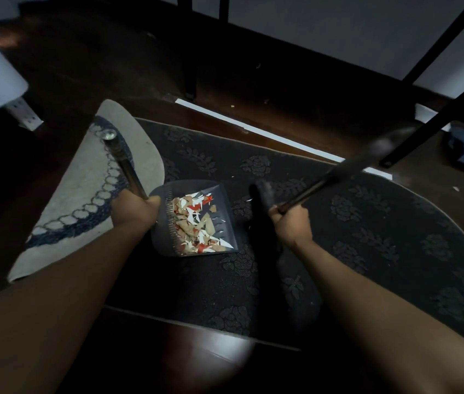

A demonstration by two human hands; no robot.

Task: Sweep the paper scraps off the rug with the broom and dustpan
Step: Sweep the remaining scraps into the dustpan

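A view from above, looking down a person's two bare forearms to a dark, flower-patterned rug [367,223] on a dark wooden floor [54,66]. The left hand [132,210] is wrapped around the metal handle [124,163] of a dark dustpan [225,194], which rests on the rug with its open edge facing right. The pan holds a heap of paper scraps [196,223] in white, tan and red. The right hand [292,223] grips the dark shaft of a broom [339,174]; its black bristle head sits on the rug just beside the pan's open edge. A few small white scraps lie on the rug between bristles and pan, and a few more specks are scattered farther right. A pale mat with a blue looped border [83,194] lies at the left, partly under the rug.

Most scraps appear collected. The risk now is spilling: lifting or tilting the pan toward its open edge would let the light paper slide back out. A hard sweep could also flick the last bits past the pan.
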